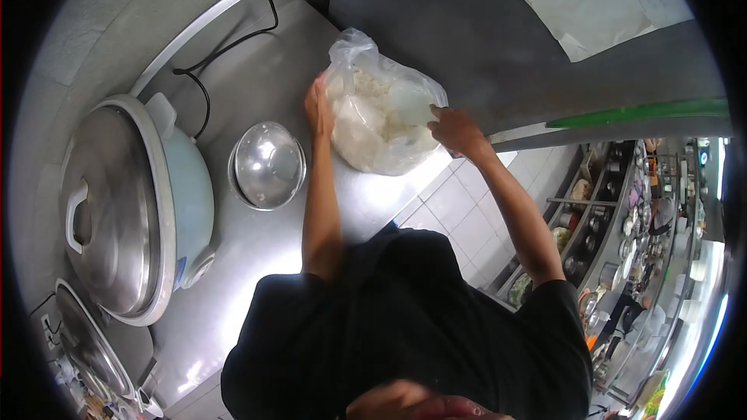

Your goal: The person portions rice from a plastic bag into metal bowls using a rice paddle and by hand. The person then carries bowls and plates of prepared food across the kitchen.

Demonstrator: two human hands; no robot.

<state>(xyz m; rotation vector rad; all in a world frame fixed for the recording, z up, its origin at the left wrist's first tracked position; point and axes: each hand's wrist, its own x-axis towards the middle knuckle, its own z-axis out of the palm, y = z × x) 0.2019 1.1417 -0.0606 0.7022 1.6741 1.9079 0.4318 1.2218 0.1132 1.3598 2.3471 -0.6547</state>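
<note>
The clear plastic bag (381,128) of pale, rice-like food (367,93) sits near the worktop's (249,249) right edge, beside the dark panel (475,54); likely weighty, slack and slippery-skinned, best supported low on both sides. The left hand (320,109) braces its left flank, fingers partly hidden; the right hand (459,132) seemingly pinches a pale scoop-like piece (411,101). More worktop spreads left, toward metal bowls (268,165).
</note>
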